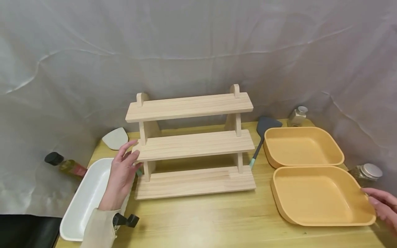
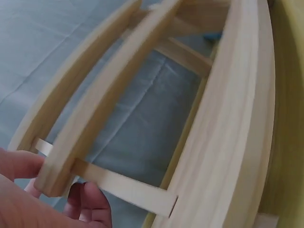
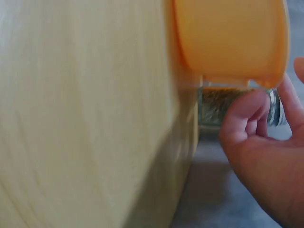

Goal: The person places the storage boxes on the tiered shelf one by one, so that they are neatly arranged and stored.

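Observation:
A three-tier wooden shelf stand [image 1: 193, 146] stands upright on the wooden table. My left hand [image 1: 121, 174] grips the left end of its middle shelf, thumb and fingers on either side of the board [image 2: 102, 102] in the left wrist view. On the right, my right hand [image 1: 384, 205] holds the right-hand rim of the front orange tray [image 1: 322, 196], partly cut off by the frame edge. Its fingers curl near the tray's end [image 3: 232, 42] in the right wrist view, in front of a glass jar [image 3: 216, 107] of dark flakes.
A second orange tray [image 1: 304, 146] sits behind the front one. Silver-lidded jars [image 1: 297, 116] [image 1: 366, 172] stand by them. A dark grey spatula [image 1: 263, 129] lies beside the stand. At left are a white tray [image 1: 88, 199], a pale spatula head [image 1: 115, 138] and a black-capped bottle [image 1: 66, 165].

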Tool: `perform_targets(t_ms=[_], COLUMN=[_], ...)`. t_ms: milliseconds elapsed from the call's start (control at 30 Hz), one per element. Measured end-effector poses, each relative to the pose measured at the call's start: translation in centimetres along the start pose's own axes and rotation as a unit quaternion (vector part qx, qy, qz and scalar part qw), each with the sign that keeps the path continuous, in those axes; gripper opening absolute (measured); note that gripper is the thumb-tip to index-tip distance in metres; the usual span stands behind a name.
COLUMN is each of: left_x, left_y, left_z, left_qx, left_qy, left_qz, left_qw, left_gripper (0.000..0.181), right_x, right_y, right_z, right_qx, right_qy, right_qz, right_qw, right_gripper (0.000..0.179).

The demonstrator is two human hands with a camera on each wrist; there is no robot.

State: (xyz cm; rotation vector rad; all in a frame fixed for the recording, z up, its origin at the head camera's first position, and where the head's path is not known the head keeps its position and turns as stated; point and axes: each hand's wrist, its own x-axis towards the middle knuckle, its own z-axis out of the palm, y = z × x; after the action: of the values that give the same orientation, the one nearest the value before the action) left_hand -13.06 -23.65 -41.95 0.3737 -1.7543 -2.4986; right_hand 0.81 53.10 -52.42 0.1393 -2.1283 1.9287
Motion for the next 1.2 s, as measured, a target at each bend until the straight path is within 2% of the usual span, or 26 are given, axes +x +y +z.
perform_targets(t_ms=[133,233,300,367,433,500,633,800,900,967,1000,1200], left_x=[0.4,0.7,0.8,0.9,1.0,1.1,1.3,1.5,1.6,1.7,1.7,1.8], left_y=[-0.3,-0.3,-0.3,-0.4,-0.5,-0.6,-0.9,-1.0,-1.1,-1.1,-1.1,-1.0], left_z=[0.4,0.5,0.4,0.3,0.1,-0.1,-0.3,-0.2,-0.2,-0.2,-0.3,-0.5], left_qx=[0.025,0.031,0.028,0.022,0.008,-0.007,-0.021,-0.017,-0.014,-0.014,-0.014,-0.011], left_qy=[0.000,-0.003,-0.001,0.001,-0.001,-0.011,-0.034,-0.035,-0.037,-0.039,-0.040,-0.046], left_qz=[0.013,0.014,0.011,0.010,0.013,0.017,0.020,0.022,0.023,0.024,0.024,0.021], left_qw=[0.9996,0.9994,0.9995,0.9997,0.9999,0.9998,0.9990,0.9990,0.9989,0.9988,0.9988,0.9987], left_gripper=[0.021,0.019,0.019,0.018,0.019,0.020,0.021,0.020,0.020,0.020,0.019,0.018], right_x=[-0.1,0.1,0.4,0.8,1.1,1.3,1.3,0.8,0.4,0.3,0.2,0.3], right_y=[0.8,1.6,2.1,2.5,2.6,2.6,2.5,2.7,2.9,3.0,3.0,2.6], right_z=[-1.2,-2.1,-2.5,-2.7,-2.7,-2.7,-2.6,-3.1,-3.4,-3.5,-3.5,-3.0], right_qx=[-0.044,-0.025,0.040,0.110,0.143,0.163,0.163,0.170,0.192,0.216,0.220,0.228], right_qy=[-0.035,-0.077,-0.113,-0.145,-0.165,-0.175,-0.190,-0.194,-0.205,-0.230,-0.236,-0.252], right_qz=[0.021,0.024,0.017,0.022,0.026,0.033,0.030,0.041,0.048,0.049,0.049,0.050], right_qw=[0.9982,0.9965,0.9926,0.9831,0.9755,0.9704,0.9679,0.9653,0.9585,0.9477,0.9453,0.9392], right_gripper=[0.061,0.064,0.067,0.069,0.071,0.072,0.077,0.085,0.090,0.093,0.093,0.092])
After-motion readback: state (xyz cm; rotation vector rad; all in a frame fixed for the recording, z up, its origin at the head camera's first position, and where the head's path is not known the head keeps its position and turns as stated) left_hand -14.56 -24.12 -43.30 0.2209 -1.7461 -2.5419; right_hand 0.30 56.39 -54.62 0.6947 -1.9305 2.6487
